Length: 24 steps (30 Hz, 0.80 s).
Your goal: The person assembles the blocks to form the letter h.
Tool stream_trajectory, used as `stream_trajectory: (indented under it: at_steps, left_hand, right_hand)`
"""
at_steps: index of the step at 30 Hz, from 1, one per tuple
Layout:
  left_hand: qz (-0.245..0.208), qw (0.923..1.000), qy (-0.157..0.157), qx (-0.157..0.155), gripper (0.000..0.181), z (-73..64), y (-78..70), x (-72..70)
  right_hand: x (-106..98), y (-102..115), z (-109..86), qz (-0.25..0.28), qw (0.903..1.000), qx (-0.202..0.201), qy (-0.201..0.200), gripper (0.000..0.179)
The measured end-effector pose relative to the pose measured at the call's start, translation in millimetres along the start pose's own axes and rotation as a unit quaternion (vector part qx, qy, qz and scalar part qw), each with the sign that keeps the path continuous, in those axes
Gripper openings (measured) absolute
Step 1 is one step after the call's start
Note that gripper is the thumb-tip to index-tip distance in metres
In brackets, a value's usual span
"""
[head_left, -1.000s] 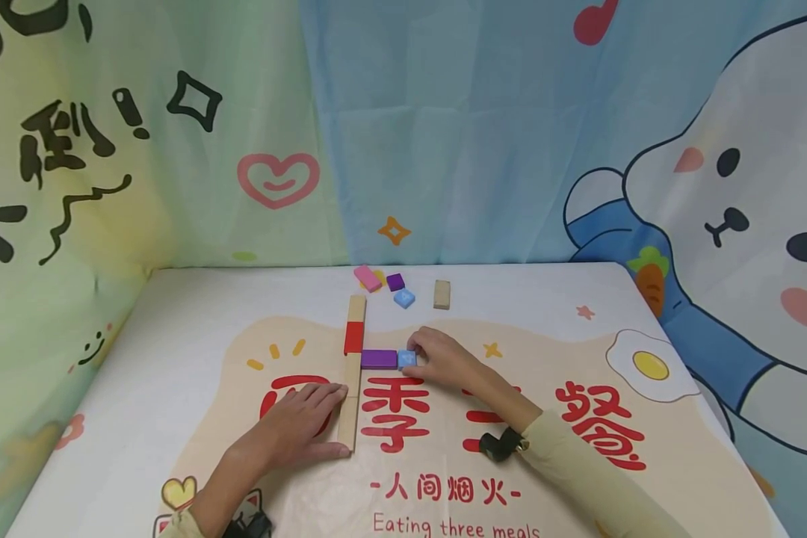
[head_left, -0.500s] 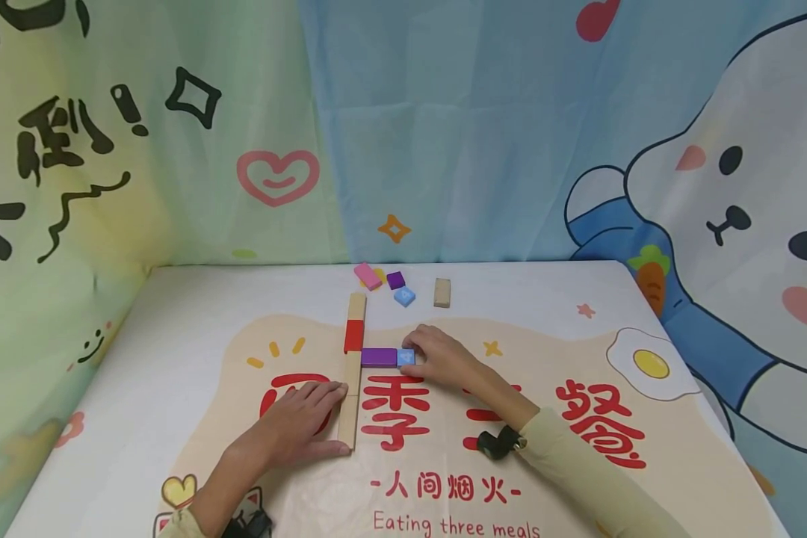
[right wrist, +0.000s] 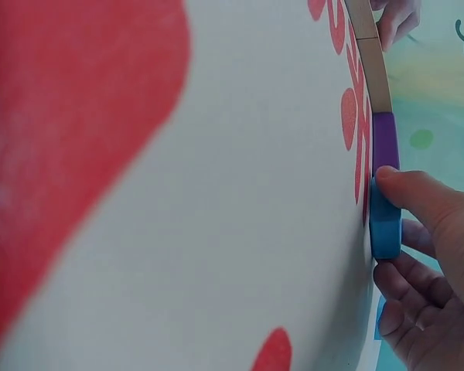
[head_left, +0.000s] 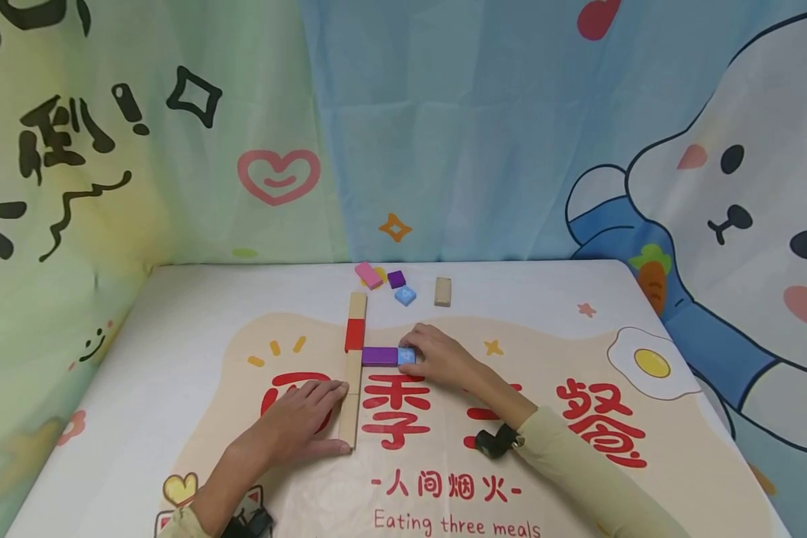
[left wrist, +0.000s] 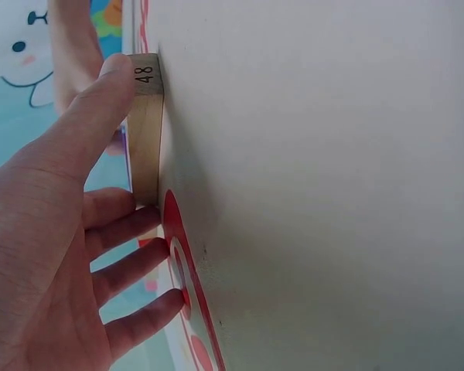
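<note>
Wooden blocks (head_left: 348, 422) and a red block (head_left: 354, 335) lie end to end in a straight row on the table. A purple block (head_left: 379, 357) juts right from the row, and a small blue block (head_left: 406, 356) sits against its right end. My right hand (head_left: 444, 359) pinches the blue block; in the right wrist view the thumb lies at the blue block (right wrist: 385, 224) near its joint with the purple one. My left hand (head_left: 294, 422) rests along the row's left side, fingers extended. In the left wrist view its thumb touches the end of a wooden block (left wrist: 145, 143) marked 48.
Behind the row lie a pink block (head_left: 368, 276), a partly covered yellow piece (head_left: 380, 274), a small purple block (head_left: 396, 279), another blue block (head_left: 405, 296) and a wooden block (head_left: 442, 292). A printed cloth covers the table (head_left: 195, 299), and a curtain (head_left: 444, 149) hangs behind its far edge.
</note>
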<state>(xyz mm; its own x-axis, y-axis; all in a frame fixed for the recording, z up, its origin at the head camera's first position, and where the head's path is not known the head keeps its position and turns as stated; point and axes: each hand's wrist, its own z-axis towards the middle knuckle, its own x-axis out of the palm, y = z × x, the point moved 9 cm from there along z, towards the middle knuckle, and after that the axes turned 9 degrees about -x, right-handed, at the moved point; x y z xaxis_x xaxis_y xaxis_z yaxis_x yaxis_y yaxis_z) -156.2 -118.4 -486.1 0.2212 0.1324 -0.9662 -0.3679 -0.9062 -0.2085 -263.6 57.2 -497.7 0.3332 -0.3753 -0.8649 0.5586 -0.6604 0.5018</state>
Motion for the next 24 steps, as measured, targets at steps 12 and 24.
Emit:
stream_trajectory:
  at_steps: [12, 24]
  left_hand:
    - [-0.016, 0.9998, 0.012, -0.004, 0.090, 2.7, -1.4, -0.2]
    - [-0.019, 0.9996, 0.012, -0.019, 0.093, 2.1, 4.8, 4.3]
  right_hand:
    - [-26, -16, -8.7, 0.051, 0.9958, 0.024, -0.072, 0.059]
    - [-42, -27, -9.1, 0.092, 0.9889, 0.026, -0.114, 0.054]
